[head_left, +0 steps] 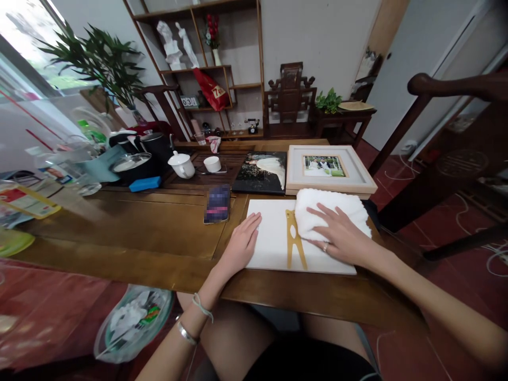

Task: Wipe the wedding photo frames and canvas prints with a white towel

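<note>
Wooden worktop, two flat hands

Near the front edge, one white panel is touched along its left side by the left grip, flat, nothing held. One white cloth is pressed under the right grip, fingers spread. One gold shape, set lengthwise, is pointed fork-end toward the person.

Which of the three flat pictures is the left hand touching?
The white panel with the gold shape: the left hand rests on its edge; the dark picture and framed photo lie beyond.
</note>
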Available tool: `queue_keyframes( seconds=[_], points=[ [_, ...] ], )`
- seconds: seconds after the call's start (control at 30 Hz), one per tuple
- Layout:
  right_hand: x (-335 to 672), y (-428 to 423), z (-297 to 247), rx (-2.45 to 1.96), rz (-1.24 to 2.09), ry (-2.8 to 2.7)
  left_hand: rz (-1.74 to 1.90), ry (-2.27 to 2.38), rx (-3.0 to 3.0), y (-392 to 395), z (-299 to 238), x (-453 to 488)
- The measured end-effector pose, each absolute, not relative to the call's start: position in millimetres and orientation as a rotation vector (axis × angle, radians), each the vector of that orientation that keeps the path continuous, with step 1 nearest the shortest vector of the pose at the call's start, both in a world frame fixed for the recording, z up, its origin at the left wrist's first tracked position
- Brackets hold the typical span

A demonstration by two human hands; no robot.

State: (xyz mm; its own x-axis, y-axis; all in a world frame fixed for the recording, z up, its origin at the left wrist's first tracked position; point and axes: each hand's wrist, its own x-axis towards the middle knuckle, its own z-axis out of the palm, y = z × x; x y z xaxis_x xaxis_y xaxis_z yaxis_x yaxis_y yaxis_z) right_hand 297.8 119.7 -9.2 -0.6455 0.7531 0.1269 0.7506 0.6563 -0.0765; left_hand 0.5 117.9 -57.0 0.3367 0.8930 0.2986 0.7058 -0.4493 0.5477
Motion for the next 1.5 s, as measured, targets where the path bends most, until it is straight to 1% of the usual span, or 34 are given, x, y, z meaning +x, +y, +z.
queue_keyframes(
  seconds=[0.17, 0.27, 0.4, 0.57, 0.67, 0.77, 0.93, 1.03, 1.13, 1.3, 1.4, 1.5],
  points=[
    [299.5, 49.3, 1.1, -1.131, 0.146, -2.789, 0.814, 1.428, 2.281, 118.4, -58.7, 1.5],
    [303.5, 26.0, 5.4, -1.068, 0.223, -2.785, 0.825, 1.432, 2.283, 118.8, -60.1, 1.7],
    [310.4, 52.8, -0.8, -1.030, 0.232, -2.799, 0.822, 1.437, 2.288, 118.6, -59.8, 1.7],
    [307.6, 121.1, -9.7, -1.132, 0.083, -2.765, 0.798, 1.430, 2.283, 117.6, -56.7, 1.7],
    [300.7, 133.2, -9.5, -1.210, 0.037, -2.758, 0.804, 1.428, 2.279, 117.2, -56.1, 1.6],
    [296.3, 107.9, -4.4, -1.231, 0.078, -2.768, 0.813, 1.427, 2.280, 116.6, -56.8, 1.4],
    [299.8, 25.2, 15.4, -1.090, 0.277, -2.843, 0.823, 1.409, 2.281, 115.6, -58.9, 1.2],
    [301.5, 5.9, 22.1, -1.024, 0.343, -2.860, 0.841, 1.405, 2.281, 115.3, -59.2, 1.1],
    [294.8, 30.1, 15.9, -1.133, 0.304, -2.804, 0.837, 1.400, 2.289, 115.0, -58.0, 0.7],
    [258.6, 105.8, 1.1, -1.326, 0.068, -2.736, 0.810, 1.405, 2.307, 115.3, -56.8, -0.4],
    [232.7, 123.8, 0.5, -1.239, -0.061, -2.833, 0.797, 1.414, 2.317, 116.2, -58.0, -0.6],
    [214.8, 105.3, 0.5, -1.024, -0.075, -2.952, 0.806, 1.407, 2.322, 116.8, -58.8, -0.6]
  ],
)
